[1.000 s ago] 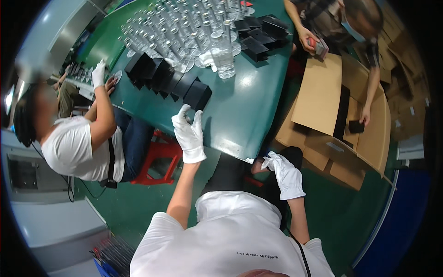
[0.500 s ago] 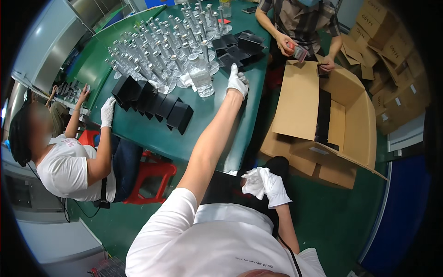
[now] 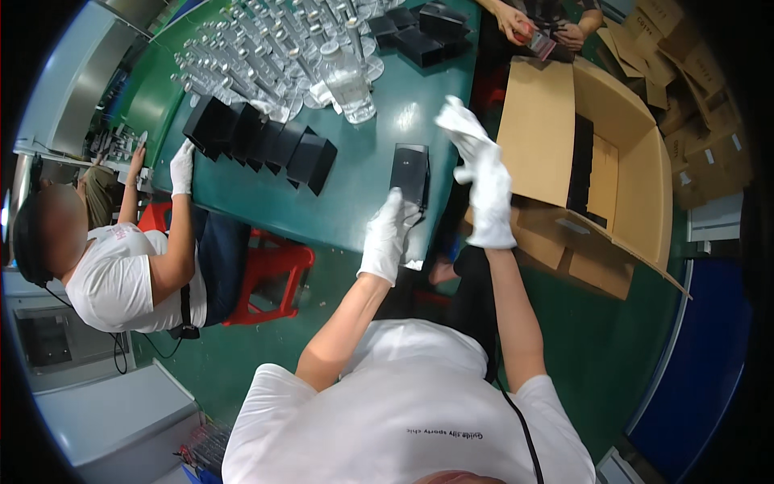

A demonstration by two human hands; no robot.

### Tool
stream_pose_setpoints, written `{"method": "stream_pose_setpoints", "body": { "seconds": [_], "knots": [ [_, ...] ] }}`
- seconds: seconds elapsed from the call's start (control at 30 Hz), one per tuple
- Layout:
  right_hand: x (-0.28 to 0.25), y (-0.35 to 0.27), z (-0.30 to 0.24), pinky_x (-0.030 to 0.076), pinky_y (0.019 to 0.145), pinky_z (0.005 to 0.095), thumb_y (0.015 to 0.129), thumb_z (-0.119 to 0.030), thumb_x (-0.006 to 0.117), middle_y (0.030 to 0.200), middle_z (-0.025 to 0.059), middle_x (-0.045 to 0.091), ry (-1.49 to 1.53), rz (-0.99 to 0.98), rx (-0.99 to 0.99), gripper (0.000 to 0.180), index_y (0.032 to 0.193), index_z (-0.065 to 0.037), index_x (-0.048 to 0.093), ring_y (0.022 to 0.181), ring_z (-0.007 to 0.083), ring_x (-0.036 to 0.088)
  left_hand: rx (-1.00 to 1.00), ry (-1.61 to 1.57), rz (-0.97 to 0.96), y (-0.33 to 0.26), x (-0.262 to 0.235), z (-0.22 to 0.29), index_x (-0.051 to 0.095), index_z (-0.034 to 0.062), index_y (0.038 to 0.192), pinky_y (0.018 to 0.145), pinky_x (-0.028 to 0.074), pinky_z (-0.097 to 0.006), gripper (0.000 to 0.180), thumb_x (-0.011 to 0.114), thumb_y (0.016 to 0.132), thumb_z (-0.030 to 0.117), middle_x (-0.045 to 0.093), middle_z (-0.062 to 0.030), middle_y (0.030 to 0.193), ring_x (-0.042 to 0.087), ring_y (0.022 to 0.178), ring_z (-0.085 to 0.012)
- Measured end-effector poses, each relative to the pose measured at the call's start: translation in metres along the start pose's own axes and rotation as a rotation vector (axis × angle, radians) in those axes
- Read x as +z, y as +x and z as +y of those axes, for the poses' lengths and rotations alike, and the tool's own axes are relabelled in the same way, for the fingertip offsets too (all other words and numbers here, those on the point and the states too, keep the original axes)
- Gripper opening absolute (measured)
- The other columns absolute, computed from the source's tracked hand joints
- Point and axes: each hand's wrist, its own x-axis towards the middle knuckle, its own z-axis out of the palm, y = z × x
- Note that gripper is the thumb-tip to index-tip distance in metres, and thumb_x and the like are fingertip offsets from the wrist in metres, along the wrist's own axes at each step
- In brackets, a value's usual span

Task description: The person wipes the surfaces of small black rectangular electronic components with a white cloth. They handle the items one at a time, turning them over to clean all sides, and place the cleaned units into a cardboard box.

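My left hand (image 3: 388,234), in a white glove, grips a black box (image 3: 409,173) by its near end at the table's near right corner. The box stretches away from me over the green tabletop. To its right, my gloved right hand (image 3: 486,194) is raised beside the table edge, closed on a crumpled white cloth (image 3: 461,121). Its fingers are partly hidden by the cloth. A row of open black boxes (image 3: 278,145) lies to the left. A clear bottle (image 3: 347,85) stands beyond them, and more black boxes (image 3: 423,34) sit at the far right.
Many clear-based metal stems (image 3: 266,60) crowd the far side of the green table (image 3: 359,189). A large open carton (image 3: 536,133) stands right of the table. One co-worker (image 3: 121,274) sits at the left; another's hands (image 3: 516,22) hold a small red item.
My left hand has drawn back from the far black boxes and now has one box near me. My right hand has risen from my lap with the white cloth.
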Motion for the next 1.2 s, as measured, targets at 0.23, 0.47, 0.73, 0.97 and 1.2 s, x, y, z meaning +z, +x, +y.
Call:
{"method": "stream_pose_setpoints", "body": {
  "seconds": [0.23,0.47,0.73,0.97,1.2],
  "knots": [
    [0.07,-0.037,0.013,0.039,0.117,0.0475,0.096,-0.023,0.059,0.148,0.0136,0.054,-0.81,-0.358,-0.339,0.045,0.139,-0.009,0.059,0.139,0.0364,0.049,-0.277,-0.859,-0.569,0.003,-0.029,0.007,0.046,0.0024,0.146,0.118,0.038,-0.038,0.046,0.038,0.11,0.029,0.049,-0.0137,0.151,0.047,0.139,-0.0256],
    [0.049,-0.124,-0.042,0.044,0.112,0.0425,0.089,-0.011,0.067,0.137,0.0121,0.064,-0.382,-0.425,-0.096,0.046,0.135,-0.007,0.064,0.133,0.0307,0.057,-0.334,-0.669,-0.549,0.004,-0.046,0.011,0.049,0.0007,0.144,0.114,0.043,-0.043,0.047,0.046,0.108,0.031,0.058,-0.0153,0.144,0.059,0.126,-0.0289],
    [-0.041,-0.143,0.004,0.057,0.074,0.0416,0.102,-0.014,0.048,0.096,0.0194,0.069,-0.409,0.0,0.357,0.034,0.133,0.0,0.052,0.085,0.0349,0.071,0.042,-0.345,-0.494,-0.011,-0.02,0.015,0.052,0.0003,0.139,0.116,0.041,-0.049,0.044,0.061,0.103,0.023,0.055,-0.0177,0.145,0.053,0.135,-0.0306],
    [-0.006,-0.094,-0.014,0.055,0.064,0.029,0.112,-0.034,0.03,0.124,0.0126,0.066,0.226,0.072,0.563,0.049,0.147,-0.007,0.05,0.096,0.0181,0.07,0.498,0.89,-0.306,-0.062,-0.009,-0.001,0.065,-0.001,0.113,0.068,0.049,-0.037,0.029,0.07,0.096,0.022,0.063,-0.0089,0.081,0.057,0.068,-0.0214],
    [-0.008,-0.104,-0.01,0.047,0.071,0.0289,0.111,-0.026,0.033,0.106,0.0039,0.066,-0.106,-0.017,0.41,0.044,0.138,-0.007,0.061,0.072,0.0128,0.055,1.053,1.162,-0.522,-0.042,-0.017,0.008,0.067,-0.0022,0.115,0.09,0.051,-0.04,0.023,0.065,0.096,0.011,0.069,-0.0188,0.111,0.065,0.1,-0.0386]
  ]
}}
